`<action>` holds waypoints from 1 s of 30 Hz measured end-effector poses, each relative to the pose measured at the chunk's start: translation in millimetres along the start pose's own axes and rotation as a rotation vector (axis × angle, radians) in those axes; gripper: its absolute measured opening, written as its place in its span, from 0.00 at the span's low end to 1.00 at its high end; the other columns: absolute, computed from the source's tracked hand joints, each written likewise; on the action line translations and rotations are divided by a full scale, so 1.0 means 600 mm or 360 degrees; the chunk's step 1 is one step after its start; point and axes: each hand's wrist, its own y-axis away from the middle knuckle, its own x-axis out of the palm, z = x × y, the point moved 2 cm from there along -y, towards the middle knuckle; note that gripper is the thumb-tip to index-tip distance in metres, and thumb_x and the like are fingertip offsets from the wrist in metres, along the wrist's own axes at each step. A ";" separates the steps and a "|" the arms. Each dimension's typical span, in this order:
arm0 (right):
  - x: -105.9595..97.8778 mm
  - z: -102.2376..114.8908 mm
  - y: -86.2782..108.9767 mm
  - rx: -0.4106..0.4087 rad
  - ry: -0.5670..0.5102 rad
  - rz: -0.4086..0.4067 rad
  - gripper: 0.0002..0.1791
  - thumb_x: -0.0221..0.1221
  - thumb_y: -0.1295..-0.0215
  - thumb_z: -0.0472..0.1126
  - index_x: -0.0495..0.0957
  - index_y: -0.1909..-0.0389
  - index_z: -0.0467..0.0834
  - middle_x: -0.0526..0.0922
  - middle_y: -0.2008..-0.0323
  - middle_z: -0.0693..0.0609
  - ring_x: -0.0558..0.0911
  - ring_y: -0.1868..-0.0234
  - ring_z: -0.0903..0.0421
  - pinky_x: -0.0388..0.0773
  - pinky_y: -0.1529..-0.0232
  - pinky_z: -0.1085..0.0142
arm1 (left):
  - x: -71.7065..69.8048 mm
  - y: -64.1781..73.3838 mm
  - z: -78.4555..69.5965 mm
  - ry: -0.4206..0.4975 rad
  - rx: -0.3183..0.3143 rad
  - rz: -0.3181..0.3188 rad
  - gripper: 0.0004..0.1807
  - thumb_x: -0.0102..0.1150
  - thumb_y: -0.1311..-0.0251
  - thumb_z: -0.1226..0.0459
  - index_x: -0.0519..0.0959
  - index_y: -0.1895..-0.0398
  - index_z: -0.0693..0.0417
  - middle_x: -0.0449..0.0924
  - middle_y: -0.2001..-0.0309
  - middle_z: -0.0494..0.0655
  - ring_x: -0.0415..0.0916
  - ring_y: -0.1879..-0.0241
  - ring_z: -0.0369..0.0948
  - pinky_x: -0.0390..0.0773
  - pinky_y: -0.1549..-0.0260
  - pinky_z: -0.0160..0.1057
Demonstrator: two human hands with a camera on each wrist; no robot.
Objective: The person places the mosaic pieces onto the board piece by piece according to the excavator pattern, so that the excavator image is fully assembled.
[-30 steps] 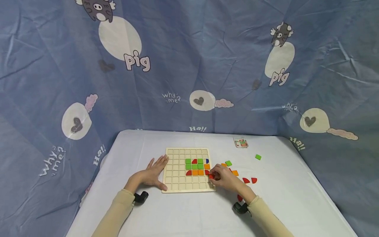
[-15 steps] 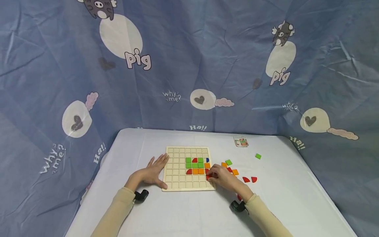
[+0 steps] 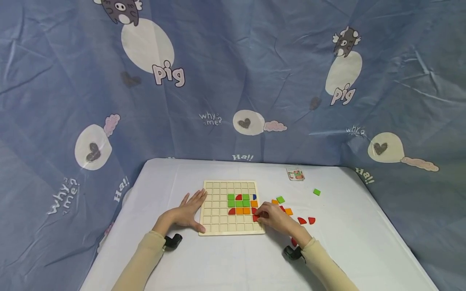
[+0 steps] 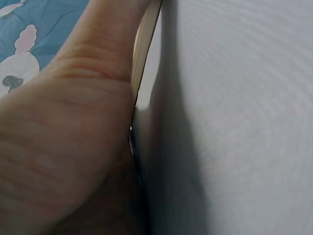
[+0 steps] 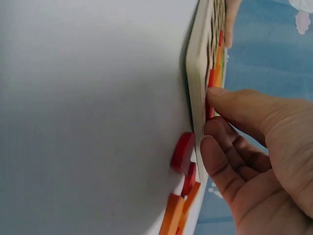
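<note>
A pale wooden grid board (image 3: 214, 221) lies on the white table. In its cells sit green squares (image 3: 231, 204), orange squares (image 3: 242, 211), red quarter-circle tiles (image 3: 231, 211) and a small blue piece (image 3: 254, 197). My left hand (image 3: 185, 212) rests at the board's left edge, fingers spread and thumb at the near corner. At the right edge, my right hand (image 3: 274, 217) has its thumb and curled fingers on a red tile (image 3: 255, 218) lying in a cell. The right wrist view shows the thumb against that red tile (image 5: 210, 108); the fingers partly hide it.
Loose orange (image 3: 289, 211) and green tiles (image 3: 280, 199) lie right of the board. Red quarter-circle tiles (image 3: 301, 220) lie farther right, and one is near the right wrist. A green square (image 3: 317, 192) and a small picture card (image 3: 295, 174) lie toward the back.
My right hand has set the red tile down from a tilted hold into a cell near the right edge, moving slightly left. The left hand keeps its place.
</note>
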 end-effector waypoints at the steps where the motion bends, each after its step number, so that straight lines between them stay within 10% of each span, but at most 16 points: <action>1: -0.002 -0.002 0.001 0.0008 -0.0011 -0.0008 0.08 0.66 0.41 0.39 0.83 0.60 0.46 0.79 0.62 0.57 0.74 0.65 0.64 0.77 0.64 0.73 | 0.000 0.001 -0.001 0.0008 0.0002 -0.0006 0.77 0.69 0.68 0.30 0.36 0.23 0.60 0.31 0.22 0.57 0.28 0.23 0.54 0.27 0.28 0.62; 17: -0.079 -0.100 0.076 0.0328 -0.0116 -0.0112 0.20 0.68 0.50 0.35 0.75 0.55 0.41 0.77 0.59 0.52 0.73 0.60 0.55 0.76 0.61 0.65 | -0.001 0.007 -0.001 0.0028 0.0026 -0.0006 0.78 0.69 0.68 0.31 0.36 0.24 0.62 0.30 0.22 0.59 0.27 0.23 0.56 0.26 0.29 0.62; 30: -0.074 -0.130 0.081 0.0318 -0.0103 -0.0072 0.12 0.67 0.46 0.34 0.79 0.60 0.45 0.79 0.62 0.57 0.75 0.63 0.59 0.77 0.59 0.69 | -0.002 0.006 -0.006 0.0025 0.0020 -0.0012 0.76 0.70 0.66 0.33 0.37 0.24 0.62 0.31 0.22 0.58 0.28 0.23 0.55 0.28 0.29 0.63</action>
